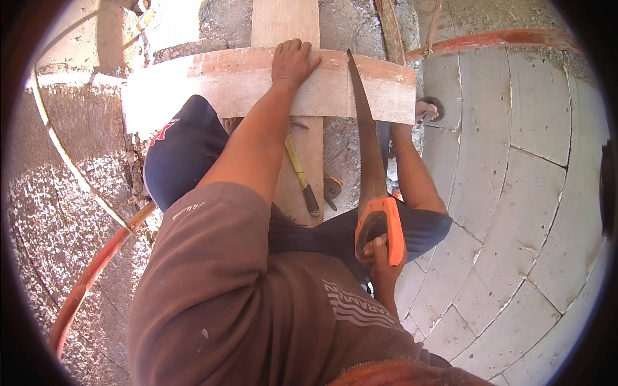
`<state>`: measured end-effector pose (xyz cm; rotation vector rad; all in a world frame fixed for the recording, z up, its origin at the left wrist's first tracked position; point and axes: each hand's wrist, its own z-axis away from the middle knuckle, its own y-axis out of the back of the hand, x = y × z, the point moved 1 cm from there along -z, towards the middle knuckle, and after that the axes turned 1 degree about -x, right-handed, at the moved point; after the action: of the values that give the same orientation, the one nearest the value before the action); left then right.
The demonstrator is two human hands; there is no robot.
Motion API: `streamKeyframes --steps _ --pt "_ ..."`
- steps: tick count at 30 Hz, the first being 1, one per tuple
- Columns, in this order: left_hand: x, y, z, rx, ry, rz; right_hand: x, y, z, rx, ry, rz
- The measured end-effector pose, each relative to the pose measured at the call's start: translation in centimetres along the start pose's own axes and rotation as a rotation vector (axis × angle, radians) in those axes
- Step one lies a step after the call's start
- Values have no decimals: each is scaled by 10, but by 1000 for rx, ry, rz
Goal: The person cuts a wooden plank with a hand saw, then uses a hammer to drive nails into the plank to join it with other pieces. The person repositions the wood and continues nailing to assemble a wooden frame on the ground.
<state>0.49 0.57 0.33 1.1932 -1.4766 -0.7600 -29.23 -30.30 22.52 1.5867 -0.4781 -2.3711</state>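
Observation:
A long wooden board [225, 83], pale with a reddish-brown far strip, lies crosswise in front of me. My left hand [295, 63] presses on it near the middle, fingers bent over the far edge and thumb out to the side. In my right hand [385, 254] is a handsaw [368, 141], gripped by its orange handle. The blade points away from me and lies across the board towards its right end, the tip at about the far edge. Whether the teeth have bitten into the wood I cannot tell.
Another plank [286, 22] runs lengthwise beneath the board. On it rests a hammer [296, 164] with a yellow-and-black handle, beside a tape measure [333, 188]. My bent legs flank them. A grey block wall [496, 180] stands right; a red-orange hose [96, 270] curves at left.

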Motion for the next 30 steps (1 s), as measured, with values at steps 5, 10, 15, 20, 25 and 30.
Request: streamKeyframes --steps 5,10,15,20,25,30 --pt "0 0 0 52 -5 15 -47 -72 -148 -41 -145 -90" --pt "0 4 -4 -30 52 4 -51 -88 -203 -167 -7 -80" --pt "-1 -2 -2 47 23 -13 1 -2 -1 8 83 99" --pt "-2 -4 -1 60 2 -28 -34 -54 -111 -3 29 -24" --pt "0 2 -2 37 36 -16 -53 -101 -237 -139 -12 -138" --pt "-1 -2 0 65 8 -22 -1 -7 -28 -24 27 -28"
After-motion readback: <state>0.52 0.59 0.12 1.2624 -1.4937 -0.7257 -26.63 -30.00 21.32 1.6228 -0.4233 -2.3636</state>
